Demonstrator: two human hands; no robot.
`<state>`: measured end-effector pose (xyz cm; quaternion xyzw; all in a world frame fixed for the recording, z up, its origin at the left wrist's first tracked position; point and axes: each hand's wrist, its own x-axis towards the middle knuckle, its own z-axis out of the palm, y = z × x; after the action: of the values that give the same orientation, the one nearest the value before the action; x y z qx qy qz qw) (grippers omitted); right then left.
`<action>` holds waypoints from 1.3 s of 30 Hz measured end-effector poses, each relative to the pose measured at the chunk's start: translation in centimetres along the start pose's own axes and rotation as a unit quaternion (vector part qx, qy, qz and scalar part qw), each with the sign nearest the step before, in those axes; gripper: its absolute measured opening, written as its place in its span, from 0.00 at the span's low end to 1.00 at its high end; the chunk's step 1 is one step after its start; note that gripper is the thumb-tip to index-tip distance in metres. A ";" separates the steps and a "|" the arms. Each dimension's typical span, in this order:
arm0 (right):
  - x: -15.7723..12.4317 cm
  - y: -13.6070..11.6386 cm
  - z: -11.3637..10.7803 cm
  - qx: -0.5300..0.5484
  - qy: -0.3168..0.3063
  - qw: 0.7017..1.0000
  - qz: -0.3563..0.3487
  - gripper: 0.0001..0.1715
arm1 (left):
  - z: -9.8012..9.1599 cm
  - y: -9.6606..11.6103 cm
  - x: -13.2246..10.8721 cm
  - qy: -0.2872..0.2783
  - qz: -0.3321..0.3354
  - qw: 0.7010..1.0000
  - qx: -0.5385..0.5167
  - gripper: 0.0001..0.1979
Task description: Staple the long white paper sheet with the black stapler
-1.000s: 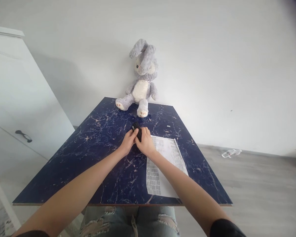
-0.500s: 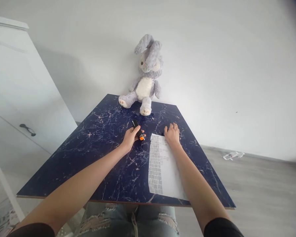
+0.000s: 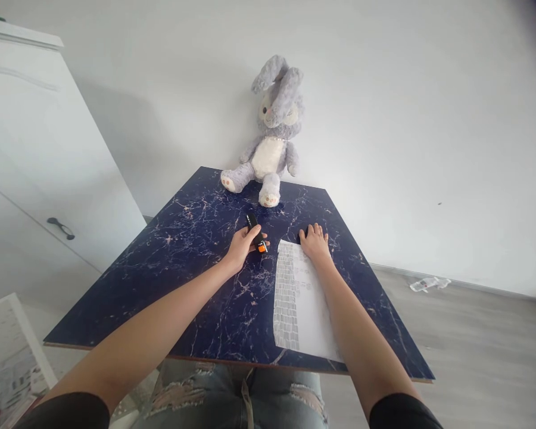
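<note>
My left hand (image 3: 242, 245) is closed around a slim black object with an orange end (image 3: 256, 231) and a small shiny tip; I cannot make out its exact kind. It is held just over the table, left of the paper. My right hand (image 3: 315, 241) lies with fingers spread on the table at the top of a paper sheet (image 3: 310, 322), its wrist over the sheet's upper right part. A small dark patch shows by the right thumb; whether it is a thing or shadow is unclear. The sheet has a grey brick-like pattern down its left side and faint print.
A grey plush rabbit (image 3: 268, 156) sits at the back of the dark blue marbled table (image 3: 161, 262), against the wall. A white cabinet (image 3: 49, 137) stands at the left. Crumpled clear plastic (image 3: 430, 283) lies on the floor at right.
The whole view has shifted slightly, so things appear a little further right. Both hands keep their places, the left still holding the black object.
</note>
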<state>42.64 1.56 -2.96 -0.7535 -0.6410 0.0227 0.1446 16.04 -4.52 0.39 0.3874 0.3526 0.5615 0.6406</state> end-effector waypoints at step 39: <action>-3.2 -20.0 3.7 0.035 0.037 0.998 -0.036 0.36 | -11.4 8.7 -0.1 0.047 -0.035 0.992 0.110 0.23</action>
<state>22.03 1.85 -2.04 -0.7244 -0.6611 0.0123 0.1953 2.06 -2.89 3.05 0.4163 0.4555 0.5143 0.5955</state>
